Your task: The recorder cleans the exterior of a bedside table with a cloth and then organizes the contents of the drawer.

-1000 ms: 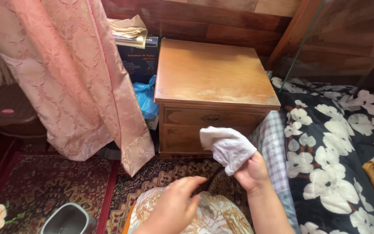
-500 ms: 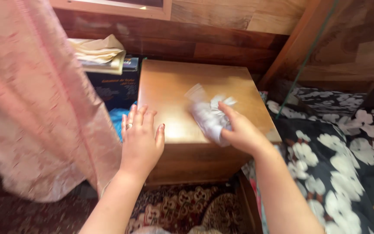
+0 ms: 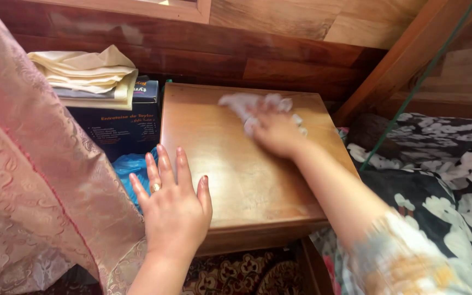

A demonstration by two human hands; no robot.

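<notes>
The person's right hand (image 3: 277,131) is pressing a crumpled white cloth (image 3: 249,105) against the far part of the wooden nightstand's top surface (image 3: 241,169); the fingers are bunched over the cloth, gripping it, with folds of it spilling out beyond the fingertips toward the wall, and both hand and cloth are showing blurred. The cloth is looking light, soft and limp, so it is likely giving under the palm and sliding easily over the smooth, glossy wood; a gathered handful in its middle, as the fingers have it now, seems the surest hold. The left hand (image 3: 173,210) is lying flat near the front left corner of the surface, fingers spread wide and holding nothing, a ring on one of them. Just beyond those fingertips, off the surface's left edge, a crumpled blue plastic bag (image 3: 129,169) is sitting; farther out from them a dark blue box (image 3: 124,123) with pale lettering on its face is standing upright, with a stack of folded cream cloths (image 3: 86,74) resting on top. A pink patterned curtain (image 3: 34,180) is hanging to the left of the left wrist, and a dark floral bedspread (image 3: 443,169) is lying to the right of the right forearm.
</notes>
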